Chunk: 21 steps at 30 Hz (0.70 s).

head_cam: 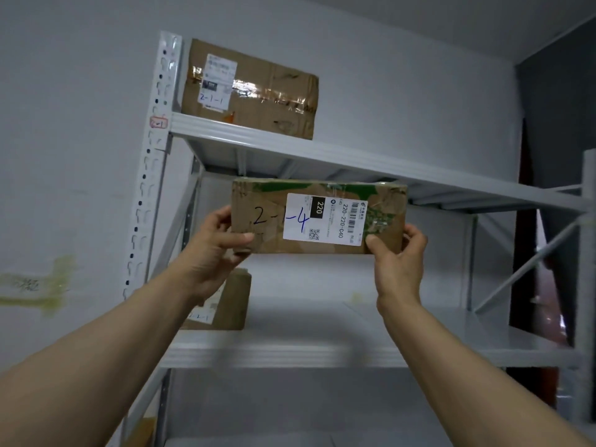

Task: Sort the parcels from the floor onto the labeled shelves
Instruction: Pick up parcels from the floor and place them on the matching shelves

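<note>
L hand [213, 250] & R hand [398, 262] grip a cardboard parcel [264, 217] by its short ends, held up btw the top shelf [322, 153] & middle shelf [290, 353]. Pen marks "2-" and "-4"; white label "220-220-C40"; green tape. Taped box [258, 91] on the top shelf reads "2-1-1".

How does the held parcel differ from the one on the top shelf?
The held parcel is gripped by the left hand and right hand; the top-shelf parcel rests on the top shelf. The held parcel's code ends in 4; the top-shelf parcel's reads 2-1-1. The held parcel has green print; the top-shelf parcel, shiny tape. Both are brown cardboard with white labels.
</note>
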{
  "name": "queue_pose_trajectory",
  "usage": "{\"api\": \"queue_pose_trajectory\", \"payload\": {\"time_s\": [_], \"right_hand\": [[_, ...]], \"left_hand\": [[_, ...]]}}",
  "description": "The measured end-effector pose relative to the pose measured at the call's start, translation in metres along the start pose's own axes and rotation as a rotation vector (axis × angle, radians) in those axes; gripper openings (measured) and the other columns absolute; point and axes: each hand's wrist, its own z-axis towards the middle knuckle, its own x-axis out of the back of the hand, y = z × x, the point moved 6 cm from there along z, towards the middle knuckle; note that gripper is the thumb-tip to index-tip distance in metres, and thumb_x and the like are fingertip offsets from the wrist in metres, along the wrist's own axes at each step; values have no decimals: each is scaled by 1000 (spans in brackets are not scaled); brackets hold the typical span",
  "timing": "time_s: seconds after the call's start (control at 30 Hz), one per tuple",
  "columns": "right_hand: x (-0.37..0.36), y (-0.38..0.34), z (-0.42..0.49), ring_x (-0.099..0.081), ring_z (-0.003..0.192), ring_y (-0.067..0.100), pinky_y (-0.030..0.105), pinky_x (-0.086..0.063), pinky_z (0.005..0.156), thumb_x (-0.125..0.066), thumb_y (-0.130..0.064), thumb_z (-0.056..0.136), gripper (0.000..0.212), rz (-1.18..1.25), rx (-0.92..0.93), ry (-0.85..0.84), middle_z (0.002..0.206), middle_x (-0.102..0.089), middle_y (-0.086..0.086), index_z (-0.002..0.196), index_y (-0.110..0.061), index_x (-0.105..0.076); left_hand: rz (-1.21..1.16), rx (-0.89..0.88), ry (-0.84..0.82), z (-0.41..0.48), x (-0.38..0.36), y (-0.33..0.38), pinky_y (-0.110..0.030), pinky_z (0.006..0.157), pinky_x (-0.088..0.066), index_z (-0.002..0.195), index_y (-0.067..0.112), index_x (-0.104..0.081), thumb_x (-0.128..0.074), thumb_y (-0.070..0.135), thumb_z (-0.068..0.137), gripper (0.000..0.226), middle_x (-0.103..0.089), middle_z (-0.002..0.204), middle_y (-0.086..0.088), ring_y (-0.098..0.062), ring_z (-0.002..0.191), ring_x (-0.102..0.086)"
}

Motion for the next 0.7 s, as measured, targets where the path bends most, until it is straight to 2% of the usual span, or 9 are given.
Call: {"api": "queue_pose_trajectory", "payload": {"time_s": [0.07, 0.17, 0.23, 0.3, 0.37, 0.43, 0.53, 0.6, 0.7], "right_hand": [[6, -13, 16, -51, 116, 2, 22, -48, 91, -75, -25, 84, 65, 4, 79, 21, 137, -46, 4, 137, -40, -41], [9, -31, 32, -37, 89, -36, 2, -34, 72, -72, -29, 87, 73, -21, 157, 53, 138, -38, 3, 148, -42, -34], [11, -43, 36, -36, 82, -40, -7, -34, 65, -72, -26, 88, 76, -31, 195, 75, 137, -37, 4, 152, -38, -32], [12, -55, 37, -45, 95, -29, -6, -36, 69, -72, -26, 88, 80, -51, 222, 84, 138, -39, 2, 153, -37, -28], [12, -66, 36, -54, 107, -6, 9, -41, 79, -73, -31, 87, 82, -61, 233, 73, 139, -49, 0, 151, -38, -22], [14, -76, 33, -61, 107, 6, 18, -44, 81, -74, -32, 87, 76, -54, 251, 95, 129, -59, -4, 144, -36, -23], [15, -89, 33, -65, 103, 7, 24, -53, 85, -74, -25, 88, 59, -41, 281, 129, 122, -61, -2, 128, -31, -30], [15, -94, 38, -66, 101, 6, 24, -55, 85, -73, -21, 90, 52, -41, 291, 141, 119, -61, -2, 120, -28, -31], [17, -98, 52, -65, 103, 7, 21, -52, 79, -72, -24, 91, 49, -45, 308, 168, 120, -60, -2, 121, -28, -32]], "left_hand": [[9, -57, -21, 15, -22, 7, -43, 102, -47, 139, 22, -50, -63, -8, 73, 73, -62, 131, -6, -26, 121, -60], [84, -124, -19, 30, -45, 14, -47, 101, -44, 142, 34, -47, -56, -12, 83, 76, -61, 131, 2, -21, 122, -56], [111, -145, -15, 35, -54, 16, -46, 97, -47, 145, 40, -42, -54, -14, 84, 82, -61, 129, 7, -17, 120, -56], [116, -165, -6, 38, -59, 19, -43, 93, -51, 148, 42, -34, -56, -15, 83, 89, -61, 127, 10, -14, 115, -58], [99, -193, 16, 40, -60, 25, -37, 87, -52, 151, 38, -26, -60, -16, 80, 96, -58, 128, 9, -12, 111, -59], [91, -229, 43, 43, -59, 33, -35, 85, -52, 147, 29, -25, -63, -16, 77, 91, -57, 125, 6, -14, 108, -60], [103, -275, 36, 49, -59, 43, -32, 82, -52, 137, 27, -28, -61, -17, 77, 82, -56, 119, 3, -16, 106, -60], [113, -292, 21, 54, -62, 50, -31, 81, -52, 138, 29, -31, -58, -18, 79, 80, -54, 116, 9, -15, 105, -58], [165, -293, -26, 67, -68, 55, -37, 92, -52, 142, 33, -38, -56, -17, 81, 81, -51, 108, 21, -15, 107, -56]]}}
